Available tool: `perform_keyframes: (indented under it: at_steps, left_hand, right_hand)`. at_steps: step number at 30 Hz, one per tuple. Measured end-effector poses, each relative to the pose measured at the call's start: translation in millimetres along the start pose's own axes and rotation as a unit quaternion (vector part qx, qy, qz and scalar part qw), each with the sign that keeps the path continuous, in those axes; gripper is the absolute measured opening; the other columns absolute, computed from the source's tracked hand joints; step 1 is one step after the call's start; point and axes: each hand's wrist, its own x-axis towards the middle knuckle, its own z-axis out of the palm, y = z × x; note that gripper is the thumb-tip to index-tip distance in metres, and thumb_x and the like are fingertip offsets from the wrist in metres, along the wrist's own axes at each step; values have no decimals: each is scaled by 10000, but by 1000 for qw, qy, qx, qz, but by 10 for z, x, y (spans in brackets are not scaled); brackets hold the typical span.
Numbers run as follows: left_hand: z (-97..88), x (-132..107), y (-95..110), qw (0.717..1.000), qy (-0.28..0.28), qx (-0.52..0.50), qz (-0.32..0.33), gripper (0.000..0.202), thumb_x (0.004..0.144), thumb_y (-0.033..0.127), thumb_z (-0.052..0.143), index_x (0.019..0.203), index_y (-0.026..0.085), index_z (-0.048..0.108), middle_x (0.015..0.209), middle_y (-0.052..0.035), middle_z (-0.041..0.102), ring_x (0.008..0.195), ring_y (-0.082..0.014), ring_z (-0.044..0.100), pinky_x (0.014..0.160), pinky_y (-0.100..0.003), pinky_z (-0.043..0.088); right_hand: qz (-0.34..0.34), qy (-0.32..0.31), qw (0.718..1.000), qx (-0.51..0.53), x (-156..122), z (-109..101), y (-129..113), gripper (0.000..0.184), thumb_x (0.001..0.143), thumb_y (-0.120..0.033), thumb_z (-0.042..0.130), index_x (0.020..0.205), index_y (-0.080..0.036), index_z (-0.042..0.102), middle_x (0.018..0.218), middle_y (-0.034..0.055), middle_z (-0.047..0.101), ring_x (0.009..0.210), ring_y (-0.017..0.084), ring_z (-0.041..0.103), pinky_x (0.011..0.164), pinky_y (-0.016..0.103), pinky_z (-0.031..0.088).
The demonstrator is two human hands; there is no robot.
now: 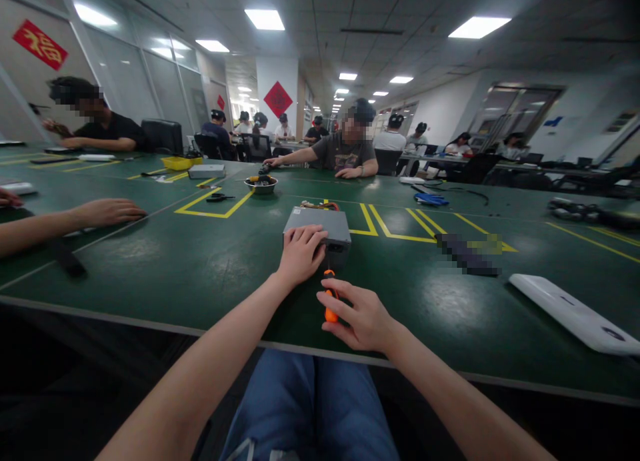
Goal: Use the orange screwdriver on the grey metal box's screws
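My left hand (pixel 300 256) is on top of a rectangular grey sheet-metal power supply box (pixel 316 224), near its front corner. Fingers relaxed and slightly spread, draped over the near edge, not clenched. The box sits flat on a dark green work table (pixel 450 314) marked with yellow tape lines, straight in front of me, with a bundle of coloured wires (pixel 320 206) at its far end.

My right hand (pixel 359 316) is just nearer me than the box, fingers curled around an orange-and-black screwdriver handle (pixel 330 306), grasping it. The handle stands roughly upright and sits just beside the box. Can't tell the tip from here.

Further out: a round steel bowl of small parts (pixel 261 185), black-handled scissors (pixel 219 197), a flat grey metal box (pixel 206 171) and a yellow plastic tray (pixel 181 162). To the right lies a long white plastic panel (pixel 575 313), and a pixelated dark strip (pixel 467 254) is too blurred to name. A co-worker's bare forearm and hand (pixel 107 212) rest on the table at my left. Another person in a grey T-shirt (pixel 345 151) sits across the table, both hands on it.
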Motion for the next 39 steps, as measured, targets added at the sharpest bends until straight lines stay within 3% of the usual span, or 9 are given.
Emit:
perform_keyframes:
  at_steps: [5,10,14,20,24,27,32,39]
  left_hand:
    - [-5,1,-2,1000,-1,0,0,258,869,265,452,1109,256,544,1225,-33,564,1140,-211,466,963,-404,276]
    - [-7,0,-4,1000,0,2,1,253,873,266,445,1107,255,542,1225,-30,564,1144,-207,465,961,-400,277]
    - [-12,-4,0,1000,-3,1,1,257,877,266,439,1115,252,536,1235,-31,557,1153,-209,458,960,-399,279]
    - [-12,-3,-3,1000,-2,4,2,251,872,267,450,1107,253,537,1234,-25,558,1150,-208,459,961,-399,274]
    - [-4,-2,-4,1000,-2,6,1,248,871,269,456,1105,256,537,1231,-15,561,1148,-201,461,969,-392,269]
    - [0,-5,-5,1000,-3,6,-1,249,870,268,458,1105,259,537,1234,-14,559,1152,-202,458,967,-392,270]
    - [-3,-7,-7,1000,-2,6,0,253,870,263,457,1110,259,537,1233,-18,560,1154,-203,456,960,-394,273]
    - [-8,-4,-4,1000,-3,4,1,251,869,258,457,1105,257,543,1239,-23,556,1153,-208,457,956,-398,276]
  right_hand:
    - [16,34,999,31,-18,60,13,388,821,-426,562,1064,-133,486,1072,176,595,861,201,639,638,274,544]
    - [22,4,998,56,-10,10,12,413,868,-402,463,1164,-115,446,1145,199,556,989,237,605,707,316,544]
    - [8,-17,1000,7,-3,-9,3,366,878,-351,464,1194,-166,469,1161,177,548,915,220,619,697,328,532]
    - [12,29,999,42,-46,74,32,391,820,-419,571,1075,-148,451,1110,185,577,878,209,634,653,284,542]
    - [26,-2,997,76,-45,46,32,415,863,-403,485,1172,-140,400,1169,191,542,1010,231,598,732,315,546]
    - [9,-26,999,39,-23,26,17,384,881,-365,467,1190,-140,433,1158,190,543,970,228,611,727,314,545]
    - [4,9,1000,28,-22,90,28,395,833,-426,553,1075,-130,455,1083,202,552,837,195,642,663,282,551]
    - [5,19,999,26,-25,81,38,391,829,-373,561,1092,-121,419,1102,217,572,943,235,633,663,286,560]
